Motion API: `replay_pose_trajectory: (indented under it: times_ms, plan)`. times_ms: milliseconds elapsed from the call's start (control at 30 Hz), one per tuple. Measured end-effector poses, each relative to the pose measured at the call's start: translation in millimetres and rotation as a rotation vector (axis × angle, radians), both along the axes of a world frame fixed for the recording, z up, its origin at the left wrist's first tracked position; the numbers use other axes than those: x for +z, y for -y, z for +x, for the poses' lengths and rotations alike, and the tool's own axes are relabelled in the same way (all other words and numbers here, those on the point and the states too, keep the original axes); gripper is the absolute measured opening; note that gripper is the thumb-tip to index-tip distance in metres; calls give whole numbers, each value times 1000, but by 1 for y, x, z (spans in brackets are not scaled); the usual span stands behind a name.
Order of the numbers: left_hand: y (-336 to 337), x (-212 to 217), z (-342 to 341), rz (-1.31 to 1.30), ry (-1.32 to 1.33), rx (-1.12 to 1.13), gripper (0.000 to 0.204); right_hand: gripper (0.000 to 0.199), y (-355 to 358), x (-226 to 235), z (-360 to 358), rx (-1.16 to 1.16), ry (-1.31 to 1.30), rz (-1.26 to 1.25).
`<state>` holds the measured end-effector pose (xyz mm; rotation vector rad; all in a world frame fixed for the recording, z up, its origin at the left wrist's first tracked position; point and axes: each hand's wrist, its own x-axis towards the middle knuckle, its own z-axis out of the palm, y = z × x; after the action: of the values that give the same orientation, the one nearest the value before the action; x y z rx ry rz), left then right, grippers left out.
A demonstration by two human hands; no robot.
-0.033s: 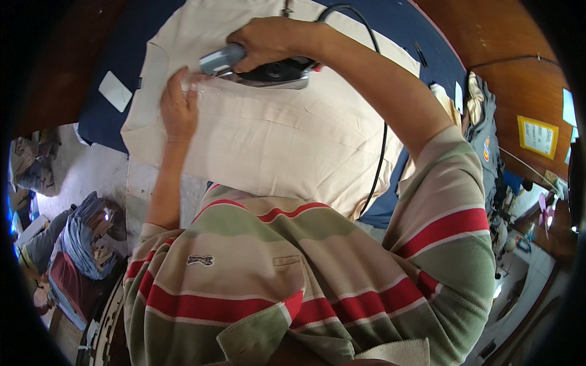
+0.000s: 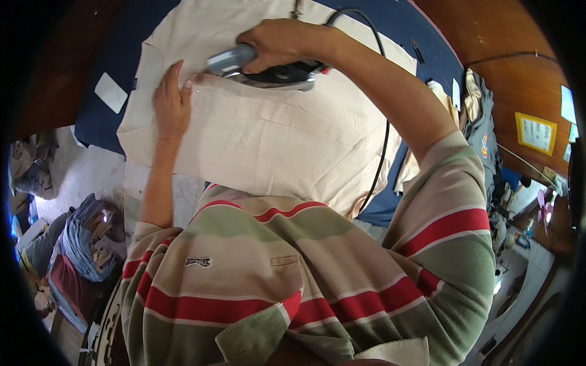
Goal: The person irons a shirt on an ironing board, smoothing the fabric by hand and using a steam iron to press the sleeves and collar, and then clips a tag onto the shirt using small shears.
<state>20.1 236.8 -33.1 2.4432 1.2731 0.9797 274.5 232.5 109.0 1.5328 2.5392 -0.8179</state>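
A cream garment point(image 2: 256, 146), likely a shirt, lies spread across the dark blue covered table. My right hand point(image 2: 274, 44) is closed round the handle of a clothes iron point(image 2: 284, 76), which has a grey front end, a dark body and a metal soleplate. The iron rests on the upper part of the cloth. To its left, my left hand point(image 2: 171, 108) lies on the garment near the neckline, fingers extended, holding nothing. A faint shiny patch shows on the cloth between that hand and the iron.
The black cord point(image 2: 384, 140) loops from the iron down the garment's right side. A white card point(image 2: 111, 93) lies on the blue table cover point(image 2: 91, 131) at left. Small dark snips or tweezers point(image 2: 417, 52) lie at far right. Piled clothes point(image 2: 91, 238) stand lower left.
My right hand and the iron have shifted slightly to the right. My left hand has moved a little to the left, away from the iron.
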Motion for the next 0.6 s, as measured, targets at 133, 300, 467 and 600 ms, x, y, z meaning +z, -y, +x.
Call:
replay_pose_trajectory:
  times_ms: [133,300,467,600]
  plan:
    - [-24,-18,-14,-9,-599,133,48,42,59,9,70,-170,64,-44]
    - [-24,-21,-10,-54,-682,192,48,44,136,5,160,-426,76,-39]
    - [-29,-27,-17,-42,-668,196,49,45,185,-10,248,-671,68,59]
    - [-31,-21,-11,-44,-630,165,50,45,196,-4,271,-833,24,81]
